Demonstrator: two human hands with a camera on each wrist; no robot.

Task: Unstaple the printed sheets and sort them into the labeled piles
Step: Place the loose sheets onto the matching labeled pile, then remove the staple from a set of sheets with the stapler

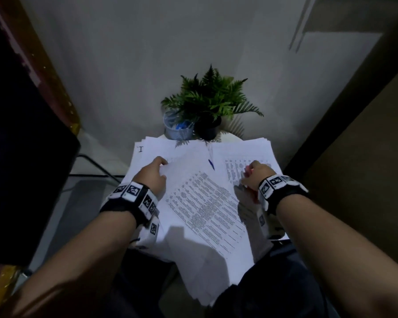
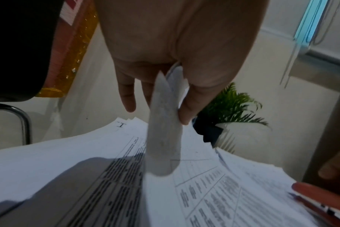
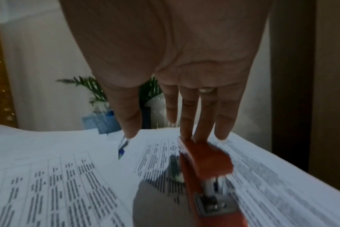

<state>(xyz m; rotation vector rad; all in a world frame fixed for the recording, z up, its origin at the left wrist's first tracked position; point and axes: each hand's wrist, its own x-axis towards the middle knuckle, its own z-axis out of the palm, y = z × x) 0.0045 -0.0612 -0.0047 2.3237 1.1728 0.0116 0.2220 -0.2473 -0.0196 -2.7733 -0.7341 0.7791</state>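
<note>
Forearms closest to the lens, both strapped with black wristbands carrying black-and-white marker tiles. Just past those, printed sheets (image 1: 207, 210) fanned diagonally across a small pale table (image 1: 233, 137), pretty much burying the tabletop, near ends hanging over the front edge. Left hand (image 1: 151, 174) pinching a folded corner of the sheets (image 2: 163, 135) between thumb and curled fingers, lifted a bit off the pages underneath. Right hand (image 1: 256, 174) over on the right-side pile (image 1: 246, 152), fingers long and mostly straight, tips pressing on an orange stapler (image 3: 206, 165) lying flat on the printed page; not really wrapped around it, more resting on top. Left-side pile (image 1: 152, 148) marked with a handwritten "I" near its far corner. Blue pen (image 1: 211, 164) lying in the gap between the two piles. Further back, a blue mesh cup (image 1: 178, 129) right beside a dark pot with a green fern (image 1: 210, 97), both at the table's far edge. Behind that, plain whitish wall. Dark chair with a metal tube frame off to the left, a gold-trimmed reddish panel beyond it, brown door or cabinet side on the right. Room pretty dim overall.
</note>
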